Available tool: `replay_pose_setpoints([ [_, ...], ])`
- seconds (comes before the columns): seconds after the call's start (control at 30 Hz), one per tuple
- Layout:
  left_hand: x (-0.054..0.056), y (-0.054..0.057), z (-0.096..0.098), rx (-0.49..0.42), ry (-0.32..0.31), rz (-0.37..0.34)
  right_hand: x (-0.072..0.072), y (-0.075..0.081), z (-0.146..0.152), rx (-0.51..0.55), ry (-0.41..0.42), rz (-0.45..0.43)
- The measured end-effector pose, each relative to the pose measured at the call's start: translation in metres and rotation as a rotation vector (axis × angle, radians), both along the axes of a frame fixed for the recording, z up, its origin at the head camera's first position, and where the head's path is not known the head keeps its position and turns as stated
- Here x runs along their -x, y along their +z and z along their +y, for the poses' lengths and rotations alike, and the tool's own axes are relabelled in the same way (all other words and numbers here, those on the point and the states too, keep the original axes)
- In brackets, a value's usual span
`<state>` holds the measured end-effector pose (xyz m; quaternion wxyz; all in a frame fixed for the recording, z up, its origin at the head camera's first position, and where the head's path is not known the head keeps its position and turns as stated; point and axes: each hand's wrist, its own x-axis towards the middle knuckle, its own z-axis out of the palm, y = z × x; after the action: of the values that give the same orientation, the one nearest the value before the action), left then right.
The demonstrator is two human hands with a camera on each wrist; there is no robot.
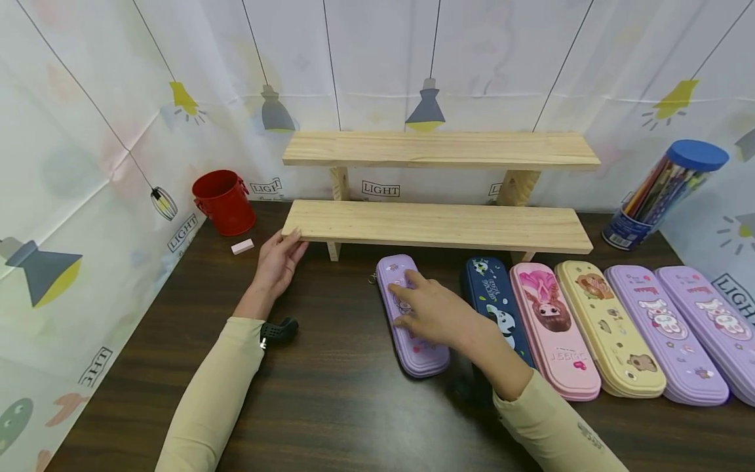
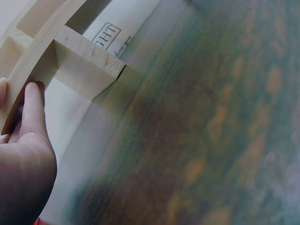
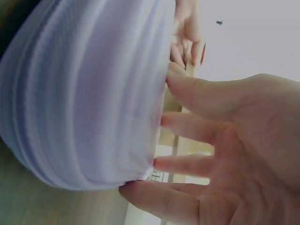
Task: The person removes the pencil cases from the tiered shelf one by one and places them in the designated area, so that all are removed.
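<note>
A two-tier wooden shelf (image 1: 436,223) stands at the back of the dark table. My left hand (image 1: 277,262) grips the left end of its lower board; in the left wrist view, fingers of the left hand (image 2: 28,154) lie on both sides of the board (image 2: 40,56). Below the shelf, a lilac pencil case (image 1: 427,357) lies lengthwise on the table. Spread fingers of my right hand (image 1: 442,311) touch its top face. From the right wrist view, the right hand's (image 3: 225,154) fingertips rest against the lilac case (image 3: 103,93), not wrapped around it.
To the right lie a navy case (image 1: 486,288), a pink case (image 1: 569,373), a yellow case (image 1: 625,334) and two more lilac cases (image 1: 698,380). A blue-lidded pencil tub (image 1: 634,226) leans behind them. At left stand a red bucket (image 1: 227,210) and a small pale block (image 1: 242,246).
</note>
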<state>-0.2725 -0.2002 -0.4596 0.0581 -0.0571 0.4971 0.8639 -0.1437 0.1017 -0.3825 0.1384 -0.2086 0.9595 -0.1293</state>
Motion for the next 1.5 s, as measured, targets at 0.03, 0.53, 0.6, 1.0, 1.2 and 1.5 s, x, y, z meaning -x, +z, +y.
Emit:
replay_pose_setpoints([
  [0.03, 0.0, 0.0, 0.0, 0.003, 0.001, 0.004, 0.0, 0.001, 0.001, -0.007, -0.013, -0.005],
  [0.53, 0.001, 0.001, 0.0, -0.003, 0.0, -0.014, -0.008, 0.004, 0.012, -0.212, -0.069, 0.215],
  [0.6, 0.002, 0.001, 0.0, -0.009, -0.001, -0.008, -0.008, 0.004, 0.013, -0.229, -0.085, 0.23],
  [1.0, 0.001, 0.001, 0.001, -0.01, -0.005, -0.03, -0.007, 0.005, 0.028, -0.235, -0.124, 0.221],
  [1.2, 0.001, 0.001, 0.001, 0.009, -0.013, -0.013, -0.005, 0.004, 0.036, -0.22, -0.11, 0.233],
  [1.5, -0.001, 0.0, 0.001, 0.011, -0.009, 0.002, -0.002, 0.005, 0.039, -0.222, -0.117, 0.198],
])
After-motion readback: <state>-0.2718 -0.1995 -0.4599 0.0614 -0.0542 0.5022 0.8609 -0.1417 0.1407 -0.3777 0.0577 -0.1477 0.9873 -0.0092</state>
